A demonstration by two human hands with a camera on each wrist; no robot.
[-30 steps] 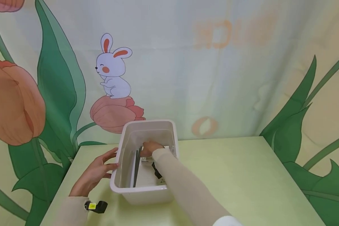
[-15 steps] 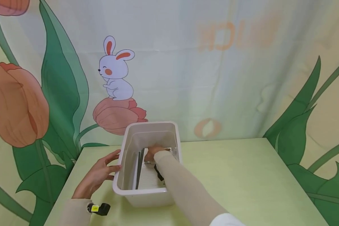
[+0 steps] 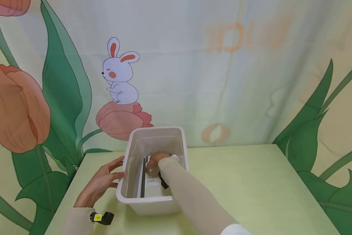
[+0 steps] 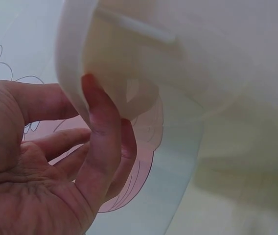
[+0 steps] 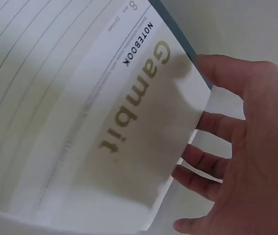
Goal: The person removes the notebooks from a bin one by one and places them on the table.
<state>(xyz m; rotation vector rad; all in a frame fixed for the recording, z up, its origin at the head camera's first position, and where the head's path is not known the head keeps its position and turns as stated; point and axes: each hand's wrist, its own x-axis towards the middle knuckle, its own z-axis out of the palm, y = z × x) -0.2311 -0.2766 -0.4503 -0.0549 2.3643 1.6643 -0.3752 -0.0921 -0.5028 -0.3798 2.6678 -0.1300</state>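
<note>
A pale grey plastic bin [image 3: 154,206] stands upright on the table in the head view. Its left rim is held by my left hand [image 3: 100,181], the fingertips bent against the lip [image 4: 73,63] from outside. My right hand [image 3: 156,160] reaches down inside the bin. There lies a notebook [image 5: 134,93] marked "Gambit", white with a dark green strip along one side. In the right wrist view my right fingers [image 5: 222,127] are spread with their tips at the notebook's edge, one digit by the green strip. The forearm covers part of the notebook in the head view.
The bin sits near the back edge of a light green table [image 3: 237,182]. Behind it hangs a printed curtain [image 3: 178,71] with a rabbit and tulips. Small camera units are strapped to both wrists.
Inside the bin, the notebook's green strip has gone from slanted to nearly straight along the left wall. My right hand shifted slightly with it. The left hand stays on the rim.
</note>
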